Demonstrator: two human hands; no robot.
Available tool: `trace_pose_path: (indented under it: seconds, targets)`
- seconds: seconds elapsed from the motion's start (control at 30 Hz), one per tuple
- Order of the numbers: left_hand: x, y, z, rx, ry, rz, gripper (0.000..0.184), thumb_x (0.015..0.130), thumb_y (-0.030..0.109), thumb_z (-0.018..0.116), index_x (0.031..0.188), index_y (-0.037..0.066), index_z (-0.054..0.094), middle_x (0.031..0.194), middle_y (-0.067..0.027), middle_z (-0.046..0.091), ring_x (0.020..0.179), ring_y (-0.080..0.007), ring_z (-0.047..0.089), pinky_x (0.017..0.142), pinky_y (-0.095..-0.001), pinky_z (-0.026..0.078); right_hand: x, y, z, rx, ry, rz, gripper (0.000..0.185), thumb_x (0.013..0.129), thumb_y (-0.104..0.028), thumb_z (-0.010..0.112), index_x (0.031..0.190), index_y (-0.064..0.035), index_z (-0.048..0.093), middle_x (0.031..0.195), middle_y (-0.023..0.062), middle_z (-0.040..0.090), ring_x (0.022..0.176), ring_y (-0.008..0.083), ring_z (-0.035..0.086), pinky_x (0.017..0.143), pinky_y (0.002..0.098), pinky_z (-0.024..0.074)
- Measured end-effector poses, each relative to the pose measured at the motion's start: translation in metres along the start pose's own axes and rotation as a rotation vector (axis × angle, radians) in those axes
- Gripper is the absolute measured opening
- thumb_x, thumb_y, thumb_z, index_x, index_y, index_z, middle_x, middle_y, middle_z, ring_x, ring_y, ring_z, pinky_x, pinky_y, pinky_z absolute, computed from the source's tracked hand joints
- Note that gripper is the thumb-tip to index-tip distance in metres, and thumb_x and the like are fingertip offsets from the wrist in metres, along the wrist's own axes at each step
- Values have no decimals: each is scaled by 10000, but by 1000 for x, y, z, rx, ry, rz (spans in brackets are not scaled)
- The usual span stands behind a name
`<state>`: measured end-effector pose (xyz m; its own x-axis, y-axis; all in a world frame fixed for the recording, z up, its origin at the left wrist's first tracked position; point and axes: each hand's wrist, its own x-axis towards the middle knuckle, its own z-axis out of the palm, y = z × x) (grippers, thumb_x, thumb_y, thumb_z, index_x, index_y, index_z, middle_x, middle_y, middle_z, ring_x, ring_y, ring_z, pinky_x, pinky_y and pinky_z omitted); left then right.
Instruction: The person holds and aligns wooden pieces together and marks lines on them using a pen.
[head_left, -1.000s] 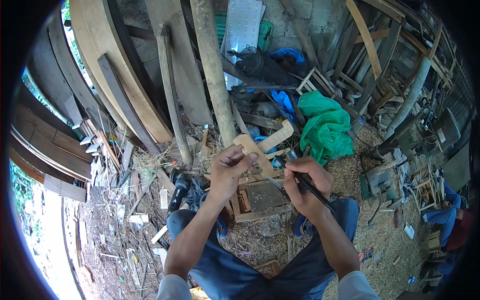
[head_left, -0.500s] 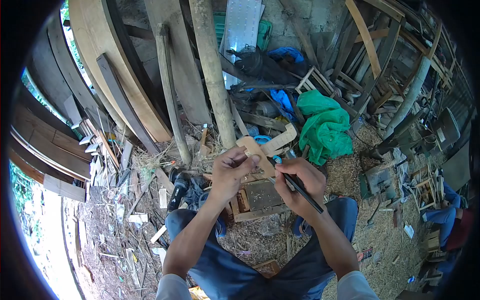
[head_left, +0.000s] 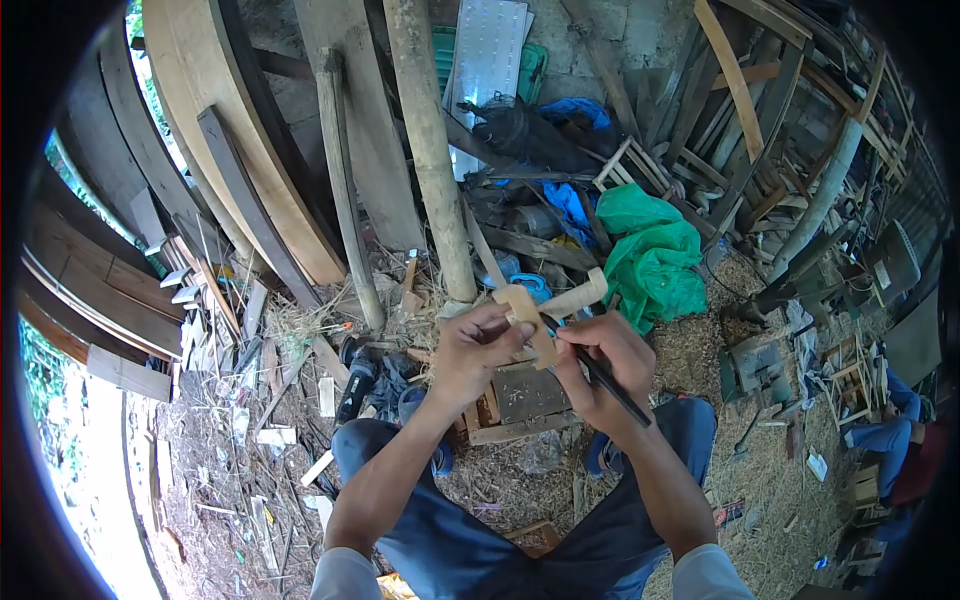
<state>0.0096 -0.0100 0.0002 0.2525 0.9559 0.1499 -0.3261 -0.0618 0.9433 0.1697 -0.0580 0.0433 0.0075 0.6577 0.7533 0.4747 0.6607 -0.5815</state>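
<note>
My left hand (head_left: pixel 475 350) pinches a pale wooden piece (head_left: pixel 522 308) between thumb and fingers. From its right side juts a pale wooden arm with a hooked end (head_left: pixel 590 288); whether the two are joined, I cannot tell. My right hand (head_left: pixel 615 362) is closed round a slim, black-handled tool (head_left: pixel 618 392), its front end against or close to the wood. The tip is hidden by the fingers and wood. Below the hands sits a low wooden box or block (head_left: pixel 530 392) with shavings on it, between my knees.
Wood shavings and scraps cover the ground. Long boards (head_left: pixel 270 150) and a pole (head_left: pixel 425 150) lean ahead. A green plastic sheet (head_left: pixel 650 250) lies right of the hands, and a black flashlight-like object (head_left: pixel 355 385) lies left. Another person's leg (head_left: pixel 885 435) shows at far right.
The wooden piece has tilted and turned in my left hand, showing more of its edge. Both hands have shifted slightly right; the tool's front end has changed its angle against the wood.
</note>
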Motion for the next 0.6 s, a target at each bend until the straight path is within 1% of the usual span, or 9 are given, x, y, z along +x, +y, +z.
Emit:
trace_pose_path:
  seconds: [0.07, 0.13, 0.17, 0.27, 0.33, 0.37, 0.4, 0.47, 0.6]
  targets:
    - [-2, -5, 3, 2, -5, -62, 258, 840, 53, 657, 1082, -28, 620, 834, -47, 671, 661, -58, 566, 627, -196, 455, 1, 2, -6, -24, -13, 10, 133, 722, 32, 659, 835, 0, 596, 700, 67, 557, 521, 103, 463, 464, 236, 352]
    - [1, -6, -2, -15, -2, -63, 256, 839, 61, 659, 1077, -27, 622, 832, -50, 671, 658, -64, 570, 628, -199, 456, -3, 7, -9, -66, -45, 23, 134, 684, 3, 658, 786, -10, 573, 738, 94, 598, 600, 214, 549, 480, 303, 418]
    - [3, -6, -5, -32, 0, -65, 254, 839, 68, 660, 1072, -26, 623, 830, -53, 671, 655, -70, 574, 630, -203, 458, -3, 4, -10, -67, -41, 24, 134, 684, 3, 658, 786, -10, 573, 738, 94, 598, 600, 214, 549, 480, 303, 418]
    - [10, -8, -13, -152, 49, -43, 252, 836, 80, 665, 1061, -26, 624, 839, -64, 672, 671, -84, 587, 645, -215, 463, 0, 2, -12, -63, -50, 153, 43, 762, -12, 600, 763, -7, 557, 703, 82, 551, 566, 221, 506, 504, 307, 403]
    - [11, -10, -16, -196, 54, -53, 244, 832, 73, 668, 1050, -27, 624, 849, -70, 673, 696, -94, 597, 662, -226, 467, 1, 23, -7, -142, 12, -37, 102, 869, -56, 520, 789, -5, 557, 719, 89, 527, 567, 233, 484, 539, 301, 391]
    - [11, -13, -16, -198, 62, -58, 246, 835, 71, 664, 1056, -27, 621, 855, -71, 673, 699, -95, 597, 665, -228, 469, -7, 30, 1, 17, 3, 126, 161, 942, -104, 453, 879, 2, 557, 777, 110, 544, 596, 214, 492, 576, 304, 401]
    - [11, -13, -16, -200, 69, -64, 249, 838, 69, 660, 1062, -28, 617, 860, -72, 672, 701, -96, 597, 668, -230, 470, -8, 27, 1, 18, 4, 126, 161, 942, -104, 453, 879, 2, 557, 777, 110, 544, 596, 214, 492, 576, 304, 401]
    - [9, -12, -11, -213, 72, -86, 250, 840, 67, 656, 1068, -28, 614, 867, -73, 671, 709, -97, 598, 679, -231, 472, -8, 17, 0, 176, -166, 651, 159, 934, -150, 510, 977, -1, 543, 835, 124, 573, 634, 170, 511, 594, 301, 411]
    - [7, -10, -7, -245, 21, -96, 262, 842, 65, 652, 1081, -29, 603, 898, -74, 666, 756, -100, 601, 725, -242, 477, -10, 10, 9, 93, -164, 450, 207, 891, -149, 592, 1026, -4, 534, 792, 103, 592, 599, 127, 502, 561, 283, 402]
